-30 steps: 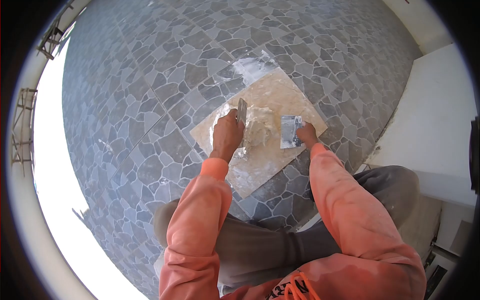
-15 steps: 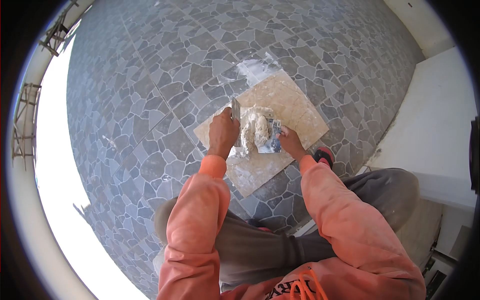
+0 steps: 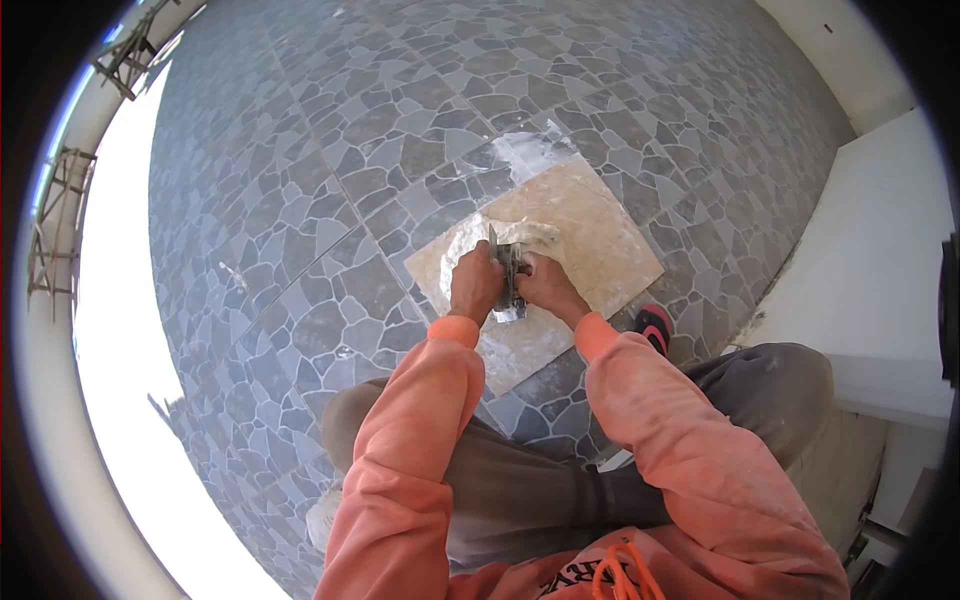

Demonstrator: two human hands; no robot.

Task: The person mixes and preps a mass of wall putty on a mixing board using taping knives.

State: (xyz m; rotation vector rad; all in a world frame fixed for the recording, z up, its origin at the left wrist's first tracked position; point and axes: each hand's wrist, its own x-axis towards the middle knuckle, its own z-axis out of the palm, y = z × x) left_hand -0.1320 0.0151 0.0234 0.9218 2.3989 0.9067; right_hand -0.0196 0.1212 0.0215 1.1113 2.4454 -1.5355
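Observation:
My left hand (image 3: 475, 282) is closed around a putty knife (image 3: 492, 240), its thin metal blade standing nearly on edge. Close beside it, my right hand (image 3: 551, 288) grips a second, paste-smeared putty knife (image 3: 511, 314). The two blades come together between my hands, so their exact contact is hard to make out. Beneath them lies a beige square tile (image 3: 605, 235) with a mound of off-white paste (image 3: 540, 232) on it. Part of the paste is hidden behind my hands.
Dark stone-patterned floor tiles (image 3: 330, 130) surround the beige tile. White smears (image 3: 540, 150) mark the floor behind it. My red-and-black shoe (image 3: 655, 328) is close to its right corner. A white wall (image 3: 880, 230) stands at the right.
My right hand has moved left, bringing its putty knife against or close to the left one. The lumps of paste seen between the hands earlier are now mostly hidden or flattened.

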